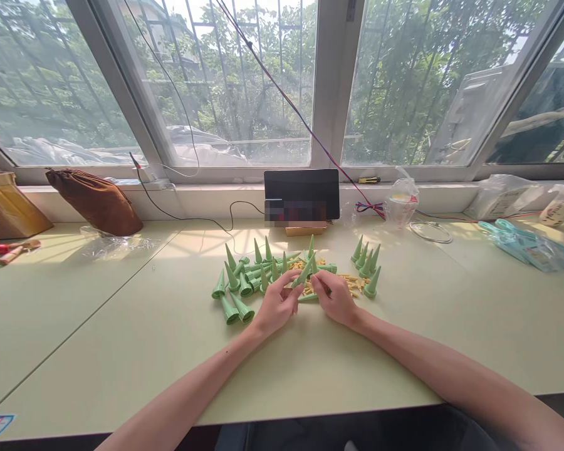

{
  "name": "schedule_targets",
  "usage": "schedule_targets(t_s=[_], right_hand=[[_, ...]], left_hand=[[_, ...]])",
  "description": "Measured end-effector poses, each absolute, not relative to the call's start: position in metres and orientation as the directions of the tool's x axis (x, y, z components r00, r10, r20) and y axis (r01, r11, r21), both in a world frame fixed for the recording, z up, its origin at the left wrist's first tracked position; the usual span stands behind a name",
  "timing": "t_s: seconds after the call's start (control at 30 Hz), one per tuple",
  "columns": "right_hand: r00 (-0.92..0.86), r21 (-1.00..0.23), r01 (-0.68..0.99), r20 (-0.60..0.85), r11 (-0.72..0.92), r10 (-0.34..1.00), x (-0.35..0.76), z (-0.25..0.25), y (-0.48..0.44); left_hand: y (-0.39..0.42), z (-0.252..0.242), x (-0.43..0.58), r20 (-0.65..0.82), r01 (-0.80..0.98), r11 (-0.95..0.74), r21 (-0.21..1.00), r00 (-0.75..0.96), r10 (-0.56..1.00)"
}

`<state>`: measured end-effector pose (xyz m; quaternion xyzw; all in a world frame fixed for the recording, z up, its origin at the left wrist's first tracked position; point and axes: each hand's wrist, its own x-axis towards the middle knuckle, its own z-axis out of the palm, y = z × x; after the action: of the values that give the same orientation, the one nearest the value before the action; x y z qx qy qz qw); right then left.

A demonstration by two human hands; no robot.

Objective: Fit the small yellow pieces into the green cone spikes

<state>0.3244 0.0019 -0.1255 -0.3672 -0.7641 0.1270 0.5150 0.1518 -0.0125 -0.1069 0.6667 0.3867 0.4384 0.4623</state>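
My left hand (278, 305) is closed around a green plastic cone (303, 274), tilted with its tip up and to the right. Close beside it, my right hand (337, 297) has its fingers pinched together; whatever they hold is too small to make out. Small yellow pieces (355, 285) lie in a loose pile behind and beside my right hand. Several green cones (232, 309) lie or stand to the left of my hands. To the right, a small group of green cones (365, 263) stands upright on the table. Part of the pile is hidden behind my hands.
A dark-screened tablet (301, 195) leans by the window sill, with a cable running left. A brown pouch (96, 200) and a cardboard box (9, 207) are at the far left. On the right are a plastic cup (403, 202) and light-blue scissors (502, 232).
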Motion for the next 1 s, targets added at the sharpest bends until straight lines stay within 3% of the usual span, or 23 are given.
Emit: schedule_targets(t_s=[0.53,1.0], right_hand=[[-0.239,-0.47,0.454,0.754,0.757,0.612,0.325,-0.1265,0.001],[-0.251,-0.5,0.443,0.727,0.744,0.639,0.3246,-0.1293,0.0009]], left_hand=[[-0.0139,-0.1045,0.1512,0.225,0.147,-0.277,0.949,0.296,0.928],[-0.0103,-0.1047,0.1483,0.189,0.049,-0.213,0.976,0.307,0.933]])
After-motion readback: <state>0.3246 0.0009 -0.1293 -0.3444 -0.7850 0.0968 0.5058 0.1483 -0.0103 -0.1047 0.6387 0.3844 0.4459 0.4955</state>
